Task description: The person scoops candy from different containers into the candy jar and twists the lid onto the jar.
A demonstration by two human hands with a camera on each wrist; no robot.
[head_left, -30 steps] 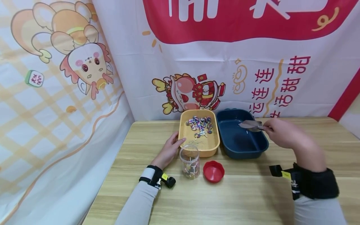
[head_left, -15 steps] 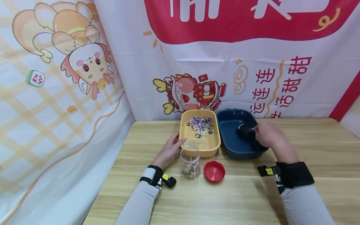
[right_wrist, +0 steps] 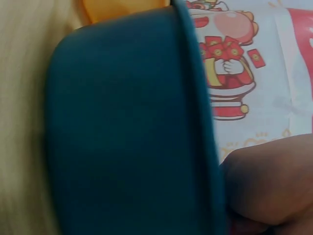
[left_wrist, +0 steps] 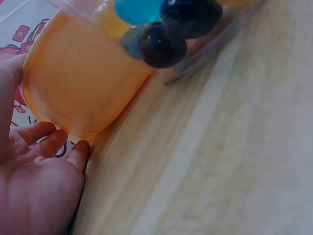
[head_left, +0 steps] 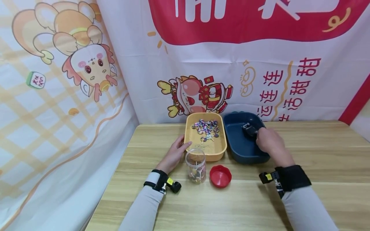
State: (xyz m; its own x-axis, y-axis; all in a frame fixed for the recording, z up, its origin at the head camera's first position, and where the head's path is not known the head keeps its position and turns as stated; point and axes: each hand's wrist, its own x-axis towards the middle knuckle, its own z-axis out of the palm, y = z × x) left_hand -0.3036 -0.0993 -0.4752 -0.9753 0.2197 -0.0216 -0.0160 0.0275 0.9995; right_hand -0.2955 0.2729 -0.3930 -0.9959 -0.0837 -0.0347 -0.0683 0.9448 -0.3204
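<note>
I am watching my left hand (head_left: 175, 153) resting, fingers relaxed, against the near left corner of the yellow tray (head_left: 205, 150), which is holding a heap of multicoloured pushpins (head_left: 206, 128). Just right of it, a clear jar (head_left: 196, 166) is standing on the tabletop (head_left: 248, 205) beside a red lid (head_left: 220, 176). Further right, my right hand (head_left: 267, 141) is gripping a small dark object (head_left: 249, 130) inside the dark blue tray (head_left: 241, 150). The left wrist view is showing fingertips (left_wrist: 78, 149) touching the tray wall; the right wrist view is showing only blue rim (right_wrist: 195, 122).
</note>
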